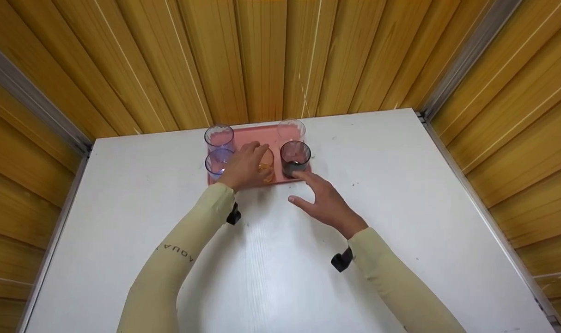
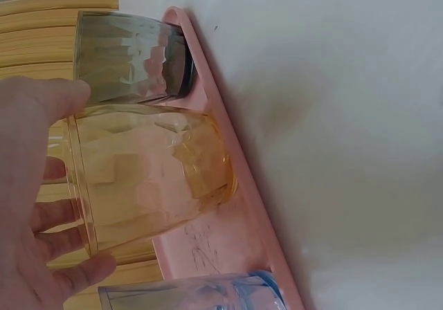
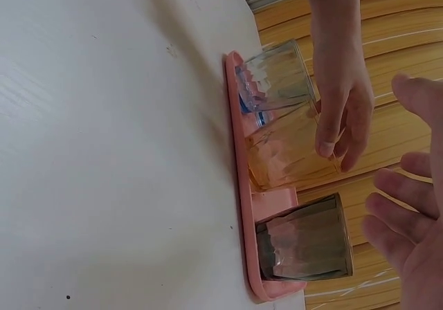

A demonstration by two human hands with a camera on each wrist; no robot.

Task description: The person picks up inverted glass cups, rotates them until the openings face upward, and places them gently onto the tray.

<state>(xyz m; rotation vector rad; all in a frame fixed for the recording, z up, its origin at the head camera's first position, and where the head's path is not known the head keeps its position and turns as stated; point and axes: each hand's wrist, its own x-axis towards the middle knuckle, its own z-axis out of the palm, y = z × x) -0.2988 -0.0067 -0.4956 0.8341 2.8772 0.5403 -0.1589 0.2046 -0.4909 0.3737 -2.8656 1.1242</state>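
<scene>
My left hand [image 1: 244, 167] reaches down over an amber glass [image 2: 149, 178], and in the left wrist view its thumb and fingers are curled about the rim. The glass stands upright on a pink tray [image 1: 255, 134], at the middle of its near side. Beside it on the right stands a smoky grey glass [image 1: 295, 152]. My right hand [image 1: 324, 201] hovers in front of this grey glass with thumb and fingers spread; nothing is between them. A blue glass [image 1: 214, 163] stands to the left, partly hidden behind my left hand.
Along the tray's far side are a purple-tinted glass [image 1: 219, 136] at left and a clear glass [image 1: 291, 130] at right. The tray lies near the back edge of a white table [image 1: 382, 162]. Wood-patterned panels [image 1: 262, 60] rise behind it and at both sides.
</scene>
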